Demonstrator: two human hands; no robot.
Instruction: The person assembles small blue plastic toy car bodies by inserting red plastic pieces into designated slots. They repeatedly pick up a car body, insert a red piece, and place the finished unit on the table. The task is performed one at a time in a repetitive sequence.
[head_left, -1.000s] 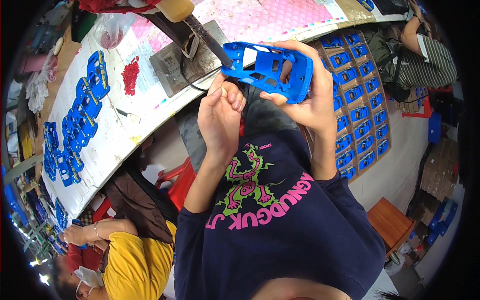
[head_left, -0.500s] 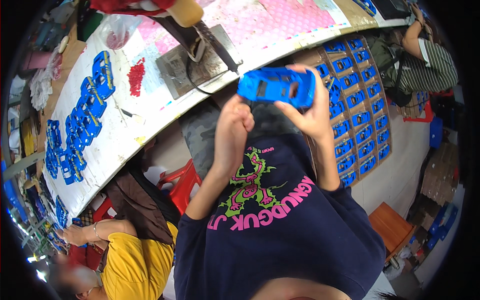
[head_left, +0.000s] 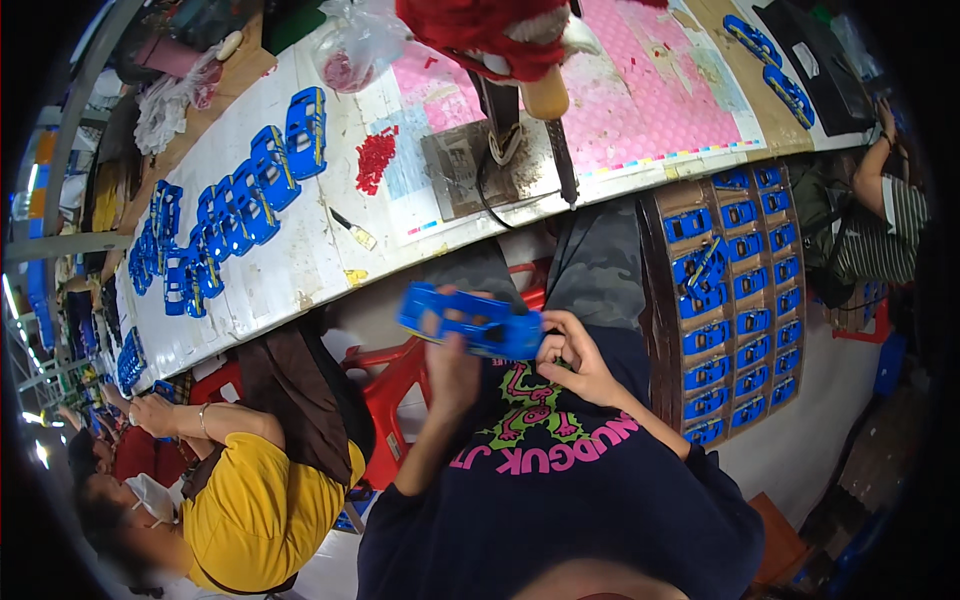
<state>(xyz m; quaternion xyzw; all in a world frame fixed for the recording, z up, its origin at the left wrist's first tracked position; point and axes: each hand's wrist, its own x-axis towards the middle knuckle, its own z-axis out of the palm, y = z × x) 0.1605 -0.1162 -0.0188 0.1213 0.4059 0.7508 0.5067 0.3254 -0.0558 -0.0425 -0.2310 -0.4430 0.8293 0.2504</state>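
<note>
A blue toy car body (head_left: 485, 322) is held in front of my torso, over my lap. My left hand (head_left: 452, 365) grips its left part, fingers across the side, partly smeared by motion. At its right end is my right hand (head_left: 582, 362), fingers curled in and thumb bent towards them. Whatever those fingers may pinch is too small or hidden to make out. Beyond the hands, at the table's edge, a dark pointed tool (head_left: 563, 165) hangs below a bundle of red cloth (head_left: 490, 35).
On the white table (head_left: 290, 270) stand rows of blue car bodies (head_left: 240, 205), a pile of small red parts (head_left: 376, 160) and a knife (head_left: 352, 228). A partitioned cardboard tray (head_left: 735, 300) of blue cars lies at right. A co-worker in yellow (head_left: 262, 505) sits left, near a red stool (head_left: 388, 400).
The car body has come down and left, away from the pointed tool towards my lap. My left hand now grips it, while my right hand has shifted to its right end. The view has turned.
</note>
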